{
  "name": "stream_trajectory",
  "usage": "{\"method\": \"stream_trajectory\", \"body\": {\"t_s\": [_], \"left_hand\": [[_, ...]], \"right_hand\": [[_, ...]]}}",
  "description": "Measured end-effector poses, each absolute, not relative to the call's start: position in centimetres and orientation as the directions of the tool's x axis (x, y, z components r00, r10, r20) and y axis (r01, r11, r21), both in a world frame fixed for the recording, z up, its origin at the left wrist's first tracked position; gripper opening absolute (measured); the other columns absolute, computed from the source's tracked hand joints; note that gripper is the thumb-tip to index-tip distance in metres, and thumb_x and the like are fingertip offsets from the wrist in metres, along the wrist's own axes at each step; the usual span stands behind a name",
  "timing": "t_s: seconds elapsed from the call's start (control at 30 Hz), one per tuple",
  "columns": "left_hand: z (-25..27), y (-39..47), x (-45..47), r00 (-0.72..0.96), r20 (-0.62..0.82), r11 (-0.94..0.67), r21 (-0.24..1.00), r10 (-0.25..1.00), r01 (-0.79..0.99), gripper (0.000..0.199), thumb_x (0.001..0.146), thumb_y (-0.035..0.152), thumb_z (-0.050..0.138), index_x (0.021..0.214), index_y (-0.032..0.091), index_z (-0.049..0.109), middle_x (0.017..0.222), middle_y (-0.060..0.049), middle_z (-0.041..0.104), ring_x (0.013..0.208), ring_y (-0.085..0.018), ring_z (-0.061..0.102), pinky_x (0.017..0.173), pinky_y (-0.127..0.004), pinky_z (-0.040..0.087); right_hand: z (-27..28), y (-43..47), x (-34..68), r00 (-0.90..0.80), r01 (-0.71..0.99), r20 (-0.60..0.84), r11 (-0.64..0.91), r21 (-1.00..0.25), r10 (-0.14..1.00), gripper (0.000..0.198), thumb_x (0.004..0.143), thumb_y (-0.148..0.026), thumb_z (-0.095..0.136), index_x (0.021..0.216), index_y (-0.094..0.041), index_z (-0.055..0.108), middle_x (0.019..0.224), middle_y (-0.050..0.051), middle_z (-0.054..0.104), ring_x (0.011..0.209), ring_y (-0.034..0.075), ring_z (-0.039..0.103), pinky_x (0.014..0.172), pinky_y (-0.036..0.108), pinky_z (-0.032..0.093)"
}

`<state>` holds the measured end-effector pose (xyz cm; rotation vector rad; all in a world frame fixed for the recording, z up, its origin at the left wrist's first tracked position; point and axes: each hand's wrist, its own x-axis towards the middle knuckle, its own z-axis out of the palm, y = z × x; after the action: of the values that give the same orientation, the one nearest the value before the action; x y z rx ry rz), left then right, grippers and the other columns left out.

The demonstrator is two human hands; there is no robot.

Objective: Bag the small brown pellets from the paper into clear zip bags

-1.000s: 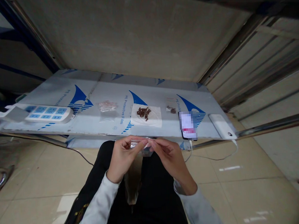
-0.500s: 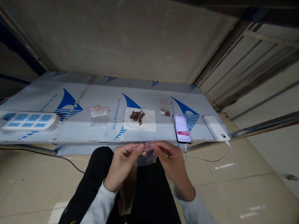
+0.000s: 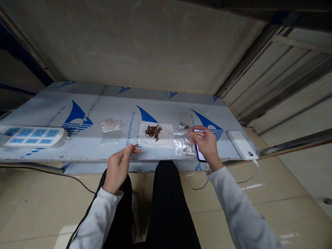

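the right grip [image 3: 206, 144] is narrow, pinching the right side of a clear bag [image 3: 180, 141]; the bag spreads left of that grip, by the right edge of the sheet [image 3: 167, 140]. something small shows near its lower edge, too blurred to name. whether the bag touches the table [image 3: 119, 149] i cannot tell. the left grip [image 3: 118, 167] hangs over the near edge with thumb and fingers close together; nothing shows in it, and whether the tips meet i cannot tell.

the brown pieces [image 3: 153, 132] lie loose on the sheet, between the grips and beyond them. a sweep of the bag or a snag on the sheet could scatter them, i judge. the phone [image 3: 201, 156] sits partly under the right grip, so a low wrist might nudge it toward the near edge. held on one side only, thin film may slip or tip out whatever it carries.
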<state>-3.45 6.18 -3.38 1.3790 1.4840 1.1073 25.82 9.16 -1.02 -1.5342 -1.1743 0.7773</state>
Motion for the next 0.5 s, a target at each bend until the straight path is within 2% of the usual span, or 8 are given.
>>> {"method": "stream_trajectory", "body": {"t_s": [0.1, 0.2, 0.3, 0.37, 0.43, 0.5], "left_hand": [[-5.4, 8.7, -6.1, -0.234, 0.129, 0.042, 0.791, 0.963, 0.61, 0.044, 0.084, 0.052, 0.051, 0.105, 0.018, 0.07, 0.102, -0.01, 0.072, 0.095, -0.027, 0.065, 0.092, -0.039, 0.044], [-7.1, 10.9, -7.5, -0.353, 0.268, 0.139, 0.585, 0.897, 0.799, 0.054, 0.082, 0.047, 0.054, 0.123, 0.013, 0.057, 0.118, -0.015, 0.065, 0.11, -0.033, 0.055, 0.096, -0.046, 0.04], [-8.3, 12.4, -8.3, -0.506, 0.271, 0.369, 0.425, 0.819, 0.826, 0.066, 0.079, 0.049, 0.056, 0.13, 0.006, 0.049, 0.137, -0.023, 0.047, 0.125, -0.038, 0.041, 0.099, -0.051, 0.035], [-8.8, 12.8, -8.8, -0.503, 0.246, 0.392, 0.387, 0.828, 0.835, 0.06, 0.079, 0.049, 0.056, 0.124, 0.009, 0.055, 0.139, -0.022, 0.045, 0.127, -0.037, 0.039, 0.101, -0.05, 0.033], [-8.9, 13.0, -9.3, -0.492, 0.237, 0.378, 0.398, 0.838, 0.836, 0.051, 0.079, 0.047, 0.058, 0.117, 0.014, 0.059, 0.137, -0.018, 0.048, 0.126, -0.034, 0.041, 0.101, -0.048, 0.033], [-8.7, 12.9, -9.7, -0.52, 0.23, 0.395, 0.429, 0.822, 0.813, 0.047, 0.076, 0.046, 0.06, 0.113, 0.017, 0.06, 0.13, -0.015, 0.053, 0.121, -0.033, 0.044, 0.099, -0.048, 0.035]], "right_hand": [[-2.5, 14.2, 28.5, 0.356, 0.623, 0.119, -0.141, -0.769, 0.927, 0.031, 0.082, -0.038, 0.057, 0.1, -0.014, 0.062, 0.08, 0.009, 0.073, 0.06, 0.018, 0.068, 0.06, 0.029, 0.053], [-3.3, 17.4, 29.5, 0.393, 0.716, 0.143, -0.204, -0.668, 0.908, 0.033, 0.081, -0.031, 0.056, 0.103, -0.009, 0.064, 0.086, 0.016, 0.073, 0.079, 0.026, 0.07, 0.077, 0.038, 0.05], [-3.7, 18.0, 29.1, 0.397, 0.787, 0.24, -0.193, -0.586, 0.886, 0.045, 0.081, -0.031, 0.055, 0.119, -0.008, 0.057, 0.113, 0.023, 0.065, 0.109, 0.035, 0.058, 0.093, 0.05, 0.04], [-4.2, 17.3, 28.3, 0.333, 0.871, 0.354, -0.141, -0.47, 0.874, 0.048, 0.082, -0.034, 0.052, 0.125, -0.012, 0.054, 0.126, 0.021, 0.058, 0.117, 0.036, 0.051, 0.096, 0.053, 0.036], [-4.5, 16.0, 27.1, 0.234, 0.926, 0.448, -0.058, -0.372, 0.863, 0.046, 0.082, -0.035, 0.05, 0.123, -0.015, 0.055, 0.13, 0.018, 0.055, 0.119, 0.034, 0.048, 0.096, 0.052, 0.037], [-4.8, 14.6, 25.4, 0.159, 0.934, 0.491, 0.031, -0.357, 0.857, 0.043, 0.082, -0.035, 0.051, 0.12, -0.016, 0.058, 0.13, 0.016, 0.054, 0.12, 0.033, 0.047, 0.097, 0.05, 0.037]]}}
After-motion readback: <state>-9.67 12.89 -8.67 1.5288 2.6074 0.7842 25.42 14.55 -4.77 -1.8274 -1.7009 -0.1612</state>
